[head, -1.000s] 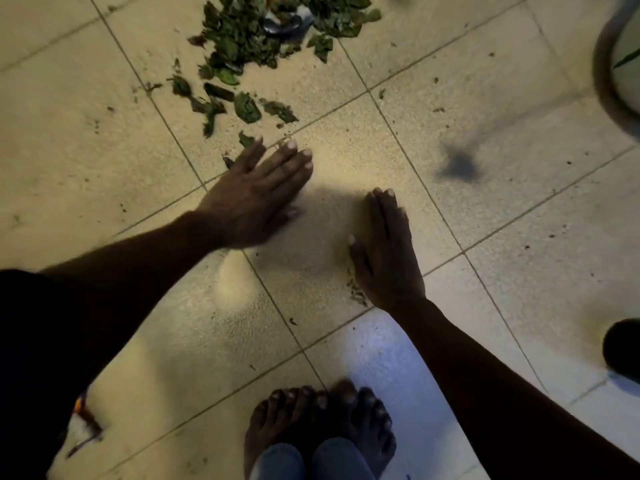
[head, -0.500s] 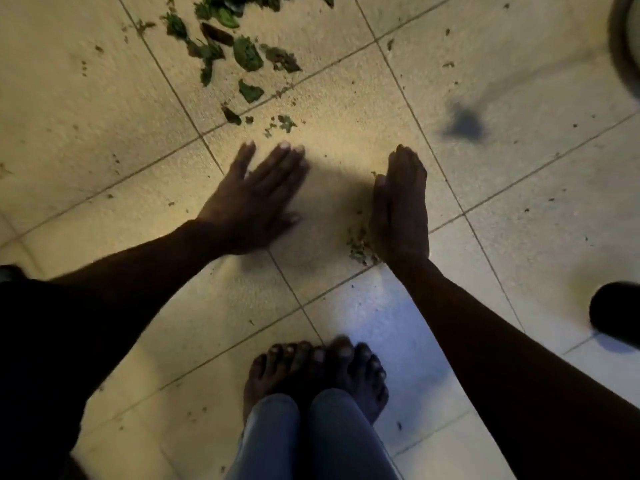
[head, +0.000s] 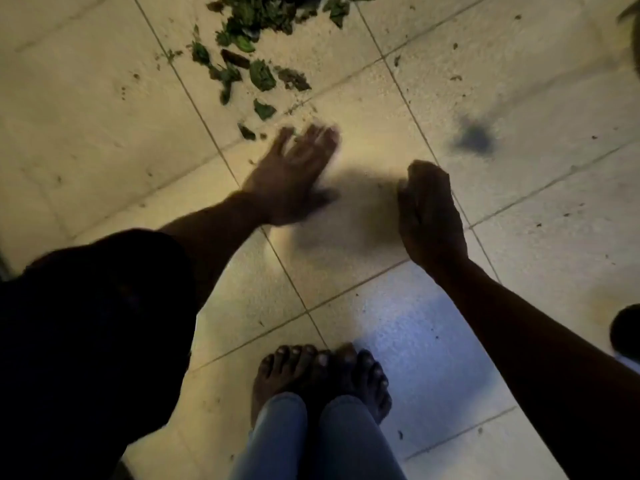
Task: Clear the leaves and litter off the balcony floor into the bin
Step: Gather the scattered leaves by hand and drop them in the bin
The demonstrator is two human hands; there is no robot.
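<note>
Pale speckled balcony tiles (head: pixel 104 133) with dark grout lines fill the head view under dim yellowish light. A heap of green leaves (head: pixel 256 19) lies at the top edge, with loose leaves (head: pixel 261 76) trailing down from it toward the left hand (head: pixel 291 178). That hand is blurred, flat and spread, fingers straight, gripping nothing, just short of the nearest scrap. The right hand (head: pixel 431 216) stands on its edge well apart from the leaves, fingers curled inward; whether it cups any crumbs I cannot tell. Bare feet (head: pixel 318 372) stand below. No bin shows. The leaves look light, limp and crumbly, so they are probably best pushed together with flat palms and scooped from underneath.
</note>
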